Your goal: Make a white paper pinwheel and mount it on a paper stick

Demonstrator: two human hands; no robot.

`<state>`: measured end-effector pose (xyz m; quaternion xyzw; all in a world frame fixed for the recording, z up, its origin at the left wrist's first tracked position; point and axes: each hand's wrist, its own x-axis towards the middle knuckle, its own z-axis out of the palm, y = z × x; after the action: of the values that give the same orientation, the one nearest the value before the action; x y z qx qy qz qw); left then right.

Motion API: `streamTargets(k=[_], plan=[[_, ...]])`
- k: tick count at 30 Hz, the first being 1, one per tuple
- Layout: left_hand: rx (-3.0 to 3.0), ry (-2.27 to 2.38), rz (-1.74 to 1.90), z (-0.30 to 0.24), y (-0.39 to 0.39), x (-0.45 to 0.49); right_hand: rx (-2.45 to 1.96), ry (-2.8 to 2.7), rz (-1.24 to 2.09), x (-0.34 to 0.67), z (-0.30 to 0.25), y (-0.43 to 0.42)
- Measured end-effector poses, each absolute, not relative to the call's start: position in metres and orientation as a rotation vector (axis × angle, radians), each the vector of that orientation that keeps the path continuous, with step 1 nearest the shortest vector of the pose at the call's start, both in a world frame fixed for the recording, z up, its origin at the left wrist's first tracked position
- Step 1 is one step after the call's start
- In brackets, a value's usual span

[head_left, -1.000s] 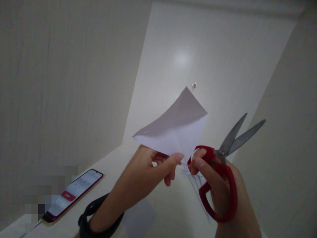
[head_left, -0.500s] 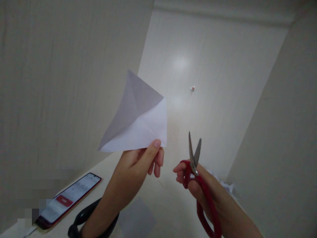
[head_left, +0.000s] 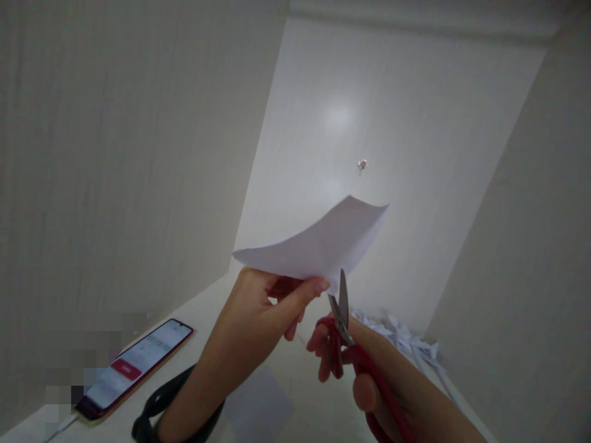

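Note:
My left hand pinches a folded white sheet of paper by its lower edge and holds it up in front of me, tilted nearly flat. My right hand grips red-handled scissors, fingers through the handles. The blades point up and their tips touch the paper's lower right edge, just right of my left thumb. A black band sits on my left wrist.
A phone with a lit screen lies on the pale table at the lower left. Several white paper scraps are heaped at the right, near the wall. Pale walls close in on three sides.
The paper has swung down and to the right, from upright to nearly flat. The scissors have moved left and up until their blades met the paper's edge.

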<state>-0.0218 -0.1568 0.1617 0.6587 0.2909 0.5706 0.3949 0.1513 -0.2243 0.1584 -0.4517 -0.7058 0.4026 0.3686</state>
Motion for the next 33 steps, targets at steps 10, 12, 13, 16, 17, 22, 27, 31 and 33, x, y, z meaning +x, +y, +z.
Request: streamTargets(k=[10, 12, 13, 16, 17, 22, 27, 31, 33], plan=[[1.752, 0.758, 1.408, 0.166, -0.158, -0.023, -1.116, -1.850, 0.994, 0.147, 0.157, -0.208], [1.757, 0.756, 1.401, 0.167, -0.158, -0.023, -1.068, -1.879, 1.005, 0.148, 0.153, -0.205], [1.758, 0.757, 1.397, 0.167, -0.159, -0.023, -1.051, -1.885, 0.991, 0.149, 0.152, -0.205], [1.756, 0.749, 1.396, 0.167, -0.159, -0.022, -1.023, -1.906, 0.950, 0.149, 0.153, -0.209], [1.761, 0.751, 1.399, 0.167, -0.160, -0.022, -1.062, -1.891, 0.933, 0.148, 0.155, -0.211], [1.908, 0.903, 1.446, 0.160, -0.162, -0.019, -1.054, -1.884, 0.892, 0.139, 0.163, -0.208], [2.083, 0.945, 1.502, 0.155, -0.166, -0.019, -0.975, -1.922, 0.760, 0.136, 0.166, -0.206], [2.194, 0.970, 1.451, 0.152, -0.167, -0.023, -1.107, -1.931, 0.587, 0.134, 0.170, -0.220], [2.305, 1.008, 1.443, 0.148, -0.165, -0.026, -1.137, -1.947, 0.538, 0.132, 0.171, -0.224]])
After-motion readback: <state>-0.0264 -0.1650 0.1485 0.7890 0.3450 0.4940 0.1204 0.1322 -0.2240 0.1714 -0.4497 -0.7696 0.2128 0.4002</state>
